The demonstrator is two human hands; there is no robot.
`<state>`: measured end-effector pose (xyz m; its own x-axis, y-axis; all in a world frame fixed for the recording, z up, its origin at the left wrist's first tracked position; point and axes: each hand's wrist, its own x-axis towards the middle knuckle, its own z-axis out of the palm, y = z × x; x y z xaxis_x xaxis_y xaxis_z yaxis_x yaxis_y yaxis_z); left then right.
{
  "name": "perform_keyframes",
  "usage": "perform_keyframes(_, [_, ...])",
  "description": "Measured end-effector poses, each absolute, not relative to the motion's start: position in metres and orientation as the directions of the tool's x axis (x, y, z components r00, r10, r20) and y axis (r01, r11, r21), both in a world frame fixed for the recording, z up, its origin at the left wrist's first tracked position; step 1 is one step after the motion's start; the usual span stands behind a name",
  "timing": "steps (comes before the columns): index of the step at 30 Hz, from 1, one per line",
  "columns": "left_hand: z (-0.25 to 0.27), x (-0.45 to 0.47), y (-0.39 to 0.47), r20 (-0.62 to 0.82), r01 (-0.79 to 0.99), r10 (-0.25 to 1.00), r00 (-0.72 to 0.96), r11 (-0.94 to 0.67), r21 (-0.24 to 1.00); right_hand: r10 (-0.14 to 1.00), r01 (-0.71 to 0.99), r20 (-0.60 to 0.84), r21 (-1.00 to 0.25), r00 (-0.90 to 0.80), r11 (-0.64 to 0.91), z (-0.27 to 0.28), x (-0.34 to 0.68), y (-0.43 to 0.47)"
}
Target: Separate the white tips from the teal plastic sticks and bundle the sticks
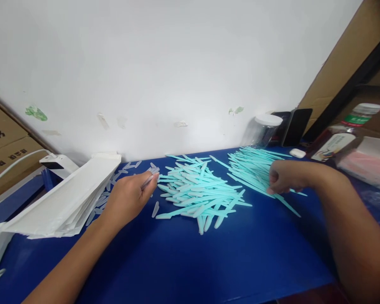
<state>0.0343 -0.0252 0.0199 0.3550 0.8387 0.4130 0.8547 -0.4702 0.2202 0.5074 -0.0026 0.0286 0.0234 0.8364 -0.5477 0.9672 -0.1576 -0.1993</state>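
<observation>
My left hand (131,192) is closed around a few clear plastic caps (153,170), their ends showing past the thumb. Just right of it lies a heap of turquoise eyebrow razors (202,190) with pale covers over many of their blade ends. Loose clear caps (101,200) are scattered beside and behind that wrist. Over on the right, my right hand (281,177) pinches downward at a second pile of slim turquoise razors (247,164). One razor (288,206) sticks out from under its fingertips toward the front; the fingers partly hide the grip.
White padded envelopes (66,198) are stacked at the left beside a white device (58,164). A clear jar with a white lid (266,126), dark phones (296,126) and a bottle (342,131) stand at the back right. A white wall (177,76) closes off the blue table (190,261).
</observation>
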Motion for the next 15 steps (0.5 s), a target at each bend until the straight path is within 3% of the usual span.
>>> perform_keyframes(9, [0.02, 0.034, -0.026, 0.418, 0.855, 0.833, 0.362, -0.476, 0.207, 0.923, 0.975, -0.367, -0.219, -0.118, 0.038, 0.043, 0.492, -0.003])
perform_keyframes(15, [0.018, 0.032, -0.023, 0.393, 0.864, 0.847, 0.357, -0.46, 0.206, 0.945, 0.985, -0.325, -0.173, -0.038, -0.02, 0.028, 0.471, -0.002])
